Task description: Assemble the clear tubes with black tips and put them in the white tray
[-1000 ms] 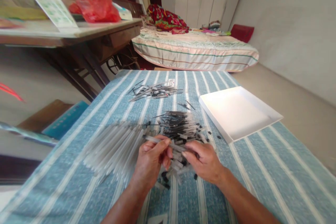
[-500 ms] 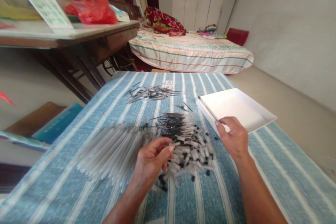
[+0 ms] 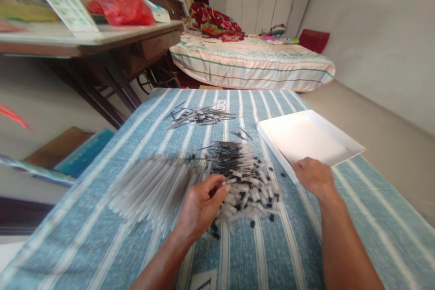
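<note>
The bench [image 3: 367,235], under a blue striped cloth, spans the near scene. On its right sits an open white box [image 3: 309,136]; on its left, a heap of pale tubes [image 3: 146,186]. The right hand [image 3: 314,176] bends over the box's near edge; I cannot tell whether its grip holds anything. The left hand [image 3: 204,204], right of the tubes, has its grip curled, thumb and forefinger nearly meeting; anything between them is unclear. Beyond lie dark rods [image 3: 224,158]; right of its fingertips, white pieces [image 3: 253,192], then black bits [image 3: 252,224].
</note>
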Motion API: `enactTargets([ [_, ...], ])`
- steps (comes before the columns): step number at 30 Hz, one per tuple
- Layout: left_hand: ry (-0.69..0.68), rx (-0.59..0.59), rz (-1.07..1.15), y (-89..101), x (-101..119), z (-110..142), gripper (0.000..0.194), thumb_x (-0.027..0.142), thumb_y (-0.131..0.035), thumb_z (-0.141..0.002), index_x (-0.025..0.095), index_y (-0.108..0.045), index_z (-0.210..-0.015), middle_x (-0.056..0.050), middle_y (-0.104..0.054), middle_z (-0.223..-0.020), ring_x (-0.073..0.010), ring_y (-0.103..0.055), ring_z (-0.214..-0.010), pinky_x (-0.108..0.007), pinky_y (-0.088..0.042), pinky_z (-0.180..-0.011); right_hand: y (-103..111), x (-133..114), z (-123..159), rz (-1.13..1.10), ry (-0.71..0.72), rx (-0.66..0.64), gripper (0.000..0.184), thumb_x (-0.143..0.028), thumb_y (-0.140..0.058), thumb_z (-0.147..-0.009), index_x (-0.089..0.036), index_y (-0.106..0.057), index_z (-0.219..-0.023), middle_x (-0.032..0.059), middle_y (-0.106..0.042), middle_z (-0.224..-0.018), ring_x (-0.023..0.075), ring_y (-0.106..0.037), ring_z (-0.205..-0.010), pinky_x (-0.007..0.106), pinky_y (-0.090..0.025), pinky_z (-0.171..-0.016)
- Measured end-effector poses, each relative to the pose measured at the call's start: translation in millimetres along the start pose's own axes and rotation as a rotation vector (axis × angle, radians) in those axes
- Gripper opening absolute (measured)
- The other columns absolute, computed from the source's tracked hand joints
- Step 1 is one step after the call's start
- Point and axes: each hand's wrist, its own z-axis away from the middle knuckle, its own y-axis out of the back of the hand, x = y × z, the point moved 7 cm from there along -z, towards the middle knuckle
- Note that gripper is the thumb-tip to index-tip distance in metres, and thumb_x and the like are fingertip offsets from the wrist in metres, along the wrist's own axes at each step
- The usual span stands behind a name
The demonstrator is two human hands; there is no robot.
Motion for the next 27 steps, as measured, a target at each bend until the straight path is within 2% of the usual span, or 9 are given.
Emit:
enactTargets([
  [5, -0.090, 0.020, -0.164, 1.2, 10, 1, 0.023, 0.034, -0.054, -0.078, 0.015, -0.062, -0.087, 0.002, -0.061, -0.062, -0.0112, -0.055, -0.055, -0.020, -0.042, -0.053, -6, 3, -1, -0.028, 0.008, -0.064, 0.047, -0.042, -0.031, -0.087, -0.018, -0.071, -0.083, 0.0135, -0.070, -0.088, 0.0290, -0.063, -0.087, 0.036, -0.043, -0.071],
  [10, -0.200, 0.024, -0.295, 1.1, 20, 2, 0.018, 0.029, -0.051, -0.080, 0.016, -0.063, -0.082, 0.000, -0.063, -0.067, -0.0111, -0.056, -0.059, -0.021, -0.042, -0.058, -5, 1, -1, -0.038, 0.010, -0.064, 0.057, -0.049, -0.023, -0.089, -0.018, -0.070, -0.085, 0.0135, -0.069, -0.090, 0.0297, -0.063, -0.089, 0.038, -0.042, -0.074],
  [14, -0.238, 0.052, -0.336, 3.9, 19, 0, 0.016, 0.028, -0.050, -0.081, 0.016, -0.062, -0.079, -0.001, -0.063, -0.070, -0.0118, -0.057, -0.062, -0.022, -0.042, -0.060, -6, -3, -2, -0.012, 0.017, -0.067, 0.064, -0.056, -0.020, -0.088, -0.017, -0.071, -0.083, 0.0145, -0.068, -0.092, 0.0314, -0.062, -0.091, 0.040, -0.042, -0.075],
  [19, -0.264, 0.101, -0.384, 7.9, 17, -1, 0.016, 0.025, -0.048, -0.082, 0.016, -0.061, -0.081, -0.002, -0.061, -0.073, -0.0128, -0.058, -0.068, -0.023, -0.044, -0.066, -7, -2, -2, 0.001, 0.026, -0.026, 0.064, -0.056, -0.022, -0.088, -0.016, -0.071, -0.079, 0.0154, -0.068, -0.089, 0.0310, -0.062, -0.087, 0.040, -0.040, -0.073],
  [21, -0.261, 0.121, -0.412, 9.2, 17, -1, 0.016, 0.024, -0.047, -0.082, 0.016, -0.061, -0.083, -0.002, -0.060, -0.073, -0.0134, -0.058, -0.070, -0.023, -0.044, -0.067, -2, -2, -1, -0.030, 0.027, 0.077, 0.062, -0.054, -0.025, -0.088, -0.015, -0.071, -0.075, 0.0156, -0.068, -0.084, 0.0296, -0.062, -0.081, 0.038, -0.040, -0.070],
  [24, -0.242, 0.165, -0.450, 11.2, 15, -2, 0.017, 0.023, -0.046, -0.082, 0.016, -0.061, -0.086, -0.003, -0.060, -0.078, -0.0143, -0.059, -0.073, -0.024, -0.046, -0.069, 16, -4, 9, -0.127, 0.031, 0.398, 0.054, -0.048, -0.031, -0.089, -0.013, -0.069, -0.072, 0.0140, -0.067, -0.075, 0.0254, -0.061, -0.072, 0.035, -0.039, -0.068],
  [26, -0.241, 0.194, -0.468, 11.6, 13, -3, 0.017, 0.023, -0.045, -0.082, 0.017, -0.060, -0.088, -0.005, -0.061, -0.084, -0.0153, -0.059, -0.078, -0.025, -0.046, -0.072, 25, -14, 21, -0.231, 0.102, 0.594, 0.048, -0.043, -0.035, -0.089, -0.013, -0.068, -0.071, 0.0121, -0.066, -0.071, 0.0224, -0.059, -0.071, 0.033, -0.039, -0.071],
  [27, -0.245, 0.205, -0.476, 11.4, 13, -3, 0.017, 0.022, -0.045, -0.082, 0.017, -0.060, -0.089, -0.005, -0.061, -0.087, -0.0159, -0.059, -0.081, -0.026, -0.047, -0.074, 27, -22, 27, -0.285, 0.166, 0.649, 0.044, -0.040, -0.037, -0.089, -0.013, -0.067, -0.071, 0.0110, -0.065, -0.070, 0.0212, -0.058, -0.071, 0.032, -0.039, -0.073],
])
